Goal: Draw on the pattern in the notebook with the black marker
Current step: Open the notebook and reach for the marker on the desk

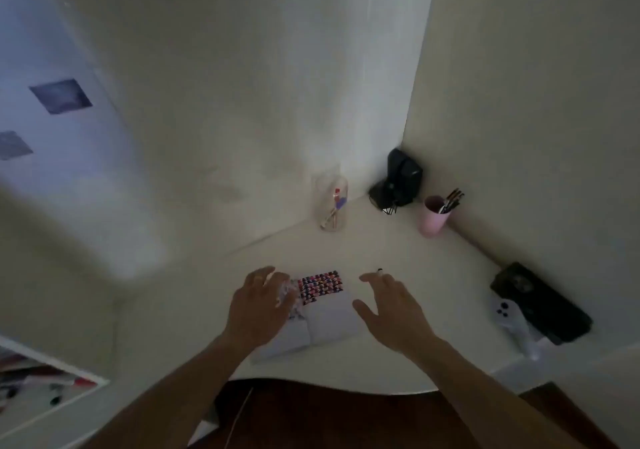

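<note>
White bench [398, 251] at lower centre carries the notebook [323, 313], its coloured pattern [320, 286] between my open left hand [258, 304] on the page and my open right hand [393, 304], the black marker [379, 270] just beyond its fingertips.

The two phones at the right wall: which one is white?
The white phone is the one closer to the person; its camera lenses show as dark dots. The black phone lies beside it, against the wall.
</note>
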Tool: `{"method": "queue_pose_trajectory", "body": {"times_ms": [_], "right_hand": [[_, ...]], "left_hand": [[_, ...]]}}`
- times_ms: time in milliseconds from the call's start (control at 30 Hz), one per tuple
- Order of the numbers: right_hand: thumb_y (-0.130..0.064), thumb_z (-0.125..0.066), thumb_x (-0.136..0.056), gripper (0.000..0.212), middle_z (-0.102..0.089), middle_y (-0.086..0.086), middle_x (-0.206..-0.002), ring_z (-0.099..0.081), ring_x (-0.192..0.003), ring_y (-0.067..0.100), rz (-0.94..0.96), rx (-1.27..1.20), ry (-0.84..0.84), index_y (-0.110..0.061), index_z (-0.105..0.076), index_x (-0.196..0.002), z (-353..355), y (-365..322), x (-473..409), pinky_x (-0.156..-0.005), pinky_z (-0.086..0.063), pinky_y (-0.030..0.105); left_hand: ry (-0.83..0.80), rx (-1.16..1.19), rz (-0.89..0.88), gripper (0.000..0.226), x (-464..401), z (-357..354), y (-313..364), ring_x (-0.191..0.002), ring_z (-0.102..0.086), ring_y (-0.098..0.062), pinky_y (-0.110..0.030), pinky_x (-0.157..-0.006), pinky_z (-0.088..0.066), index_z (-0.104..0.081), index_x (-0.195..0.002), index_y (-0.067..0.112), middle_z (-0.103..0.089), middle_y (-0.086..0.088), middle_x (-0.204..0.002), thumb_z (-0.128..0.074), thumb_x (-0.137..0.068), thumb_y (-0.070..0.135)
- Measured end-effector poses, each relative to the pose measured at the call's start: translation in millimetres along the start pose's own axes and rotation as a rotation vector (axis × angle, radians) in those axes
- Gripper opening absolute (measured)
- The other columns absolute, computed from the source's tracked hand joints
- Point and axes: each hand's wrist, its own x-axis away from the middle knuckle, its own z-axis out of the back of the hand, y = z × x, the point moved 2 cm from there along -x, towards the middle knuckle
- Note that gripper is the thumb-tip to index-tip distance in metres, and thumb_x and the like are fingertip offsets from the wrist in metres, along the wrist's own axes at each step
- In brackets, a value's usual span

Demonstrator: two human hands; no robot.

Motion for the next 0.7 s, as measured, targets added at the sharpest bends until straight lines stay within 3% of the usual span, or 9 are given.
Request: {"method": "queue_pose_trajectory", "body": {"times_ms": [167,300,433,600,700], "right_hand": [[-0.046,-0.048,-0.098,0.051,-0.053,0.004,-0.137,-0.05,-0.128,0.023,-0.039,-0.014,-0.037,-0.023,-0.042,-0.143,-86.2,51.5,-26.3,-0.102,-0.046,0.037],[-0.044,-0.051,-0.097,0.048,-0.056,0.005,-0.133,-0.053,-0.123,0.027,-0.03,-0.02,0.051,-0.021,-0.048,-0.139,-137.5,82.7,-58.3,-0.098,-0.046,0.037],[-0.041,-0.053,-0.097,0.045,-0.058,0.005,-0.132,-0.054,-0.12,0.027,-0.003,-0.038,0.15,-0.018,-0.053,-0.136,-173.0,101.1,-74.1,-0.096,-0.045,0.036],[-0.043,-0.047,-0.094,0.045,-0.063,0.007,-0.123,-0.055,-0.115,0.026,0.054,0.091,0.28,-0.013,-0.062,-0.123,-206.7,112.5,-66.1,-0.1,-0.049,0.039],[-0.042,-0.046,-0.095,0.046,-0.063,0.009,-0.126,-0.055,-0.119,0.027,0.065,0.096,0.359,-0.011,-0.062,-0.124,-216.7,112.2,-60.3,-0.103,-0.047,0.04]], "left_hand": [[-0.001,0.024,0.025,0.045,7.4,-96.0,-25.6,-0.11,-0.064,-0.036,-0.043,-0.08,-0.057,-0.065,-0.117,0.015,-0.067,-0.016,-0.122,-0.049,-0.089,0.047],[0.049,0.079,0.049,0.046,3.4,-151.4,-35.4,-0.118,-0.058,-0.035,-0.048,-0.09,-0.052,-0.062,-0.122,0.017,-0.063,-0.013,-0.129,-0.045,-0.091,0.047],[0.107,0.032,0.065,0.045,-1.2,-186.5,-43.5,-0.117,-0.055,-0.032,-0.046,-0.09,-0.051,-0.058,-0.123,0.016,-0.061,-0.011,-0.126,-0.05,-0.091,0.047],[0.135,-0.073,0.077,0.071,14.8,-210.3,-45.4,-0.132,-0.046,-0.031,-0.049,-0.109,-0.037,-0.05,-0.138,0.013,-0.053,-0.011,-0.142,-0.051,-0.087,0.061],[0.164,-0.097,0.07,0.078,22.1,-217.0,-42.0,-0.135,-0.044,-0.033,-0.049,-0.112,-0.034,-0.046,-0.143,0.01,-0.05,-0.013,-0.147,-0.047,-0.087,0.064]]}}
